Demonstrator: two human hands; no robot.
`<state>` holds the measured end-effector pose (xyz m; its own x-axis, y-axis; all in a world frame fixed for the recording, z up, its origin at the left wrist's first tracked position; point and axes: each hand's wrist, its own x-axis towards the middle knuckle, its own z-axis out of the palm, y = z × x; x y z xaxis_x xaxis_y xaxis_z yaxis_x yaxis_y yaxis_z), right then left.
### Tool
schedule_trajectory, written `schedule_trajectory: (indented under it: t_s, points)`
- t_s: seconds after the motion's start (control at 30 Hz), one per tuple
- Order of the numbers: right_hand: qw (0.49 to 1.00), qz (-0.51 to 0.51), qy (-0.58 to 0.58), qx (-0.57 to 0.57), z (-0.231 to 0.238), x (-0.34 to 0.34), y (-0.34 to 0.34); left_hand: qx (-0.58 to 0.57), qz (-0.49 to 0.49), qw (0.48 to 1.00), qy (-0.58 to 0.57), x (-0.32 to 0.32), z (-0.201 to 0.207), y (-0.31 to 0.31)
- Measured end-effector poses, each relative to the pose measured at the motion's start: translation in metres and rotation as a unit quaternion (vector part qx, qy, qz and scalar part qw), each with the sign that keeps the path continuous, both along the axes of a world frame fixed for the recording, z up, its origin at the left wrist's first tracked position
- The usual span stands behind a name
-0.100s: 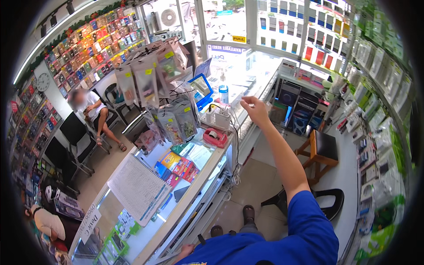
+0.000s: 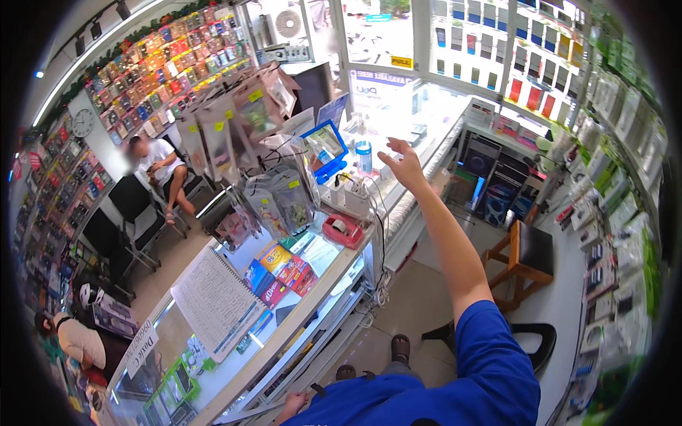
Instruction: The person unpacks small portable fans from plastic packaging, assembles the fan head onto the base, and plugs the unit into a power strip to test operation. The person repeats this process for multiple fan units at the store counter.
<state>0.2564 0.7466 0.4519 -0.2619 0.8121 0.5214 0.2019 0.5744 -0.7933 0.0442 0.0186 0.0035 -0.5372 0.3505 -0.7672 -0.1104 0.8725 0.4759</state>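
Behind a glass shop bench, a person in a blue sleeve raises the right hand with its grip wide and empty, above a white power strip and near a clear bottle with a blue cap. Hanging packets and a red tape dispenser crowd the bench nearby. At the lower edge, the left hand rests on the bench rim, its grip unclear.

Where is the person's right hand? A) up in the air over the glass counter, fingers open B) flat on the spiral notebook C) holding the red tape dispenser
A: the right hand is raised with fingers spread, holding nothing, above the counter.
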Motion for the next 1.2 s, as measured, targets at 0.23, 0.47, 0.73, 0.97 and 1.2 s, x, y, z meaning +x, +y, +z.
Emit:
schedule_trajectory:
  t_s: [0.23,0.47,0.73,0.97,1.2]
  points:
    - [0.993,0.109,0.019,-0.035,-0.017,-0.063,0.089,-0.045,-0.07,0.992,0.091,0.071,0.043,0.027]
    - [0.998,0.061,0.008,-0.01,-0.026,-0.078,0.094,0.021,0.1,0.993,0.051,0.123,0.056,0.044]
    - [0.953,0.214,0.214,-0.03,0.029,0.047,-0.013,0.262,0.313,0.903,-0.136,0.137,0.151,0.136]
    - [0.842,0.461,0.155,-0.233,-0.056,0.043,-0.276,0.52,-0.01,0.828,-0.21,0.143,0.264,0.22]
    - [0.743,0.573,-0.096,-0.333,-0.096,0.001,-0.379,0.438,-0.202,0.858,-0.179,0.13,0.272,0.199]
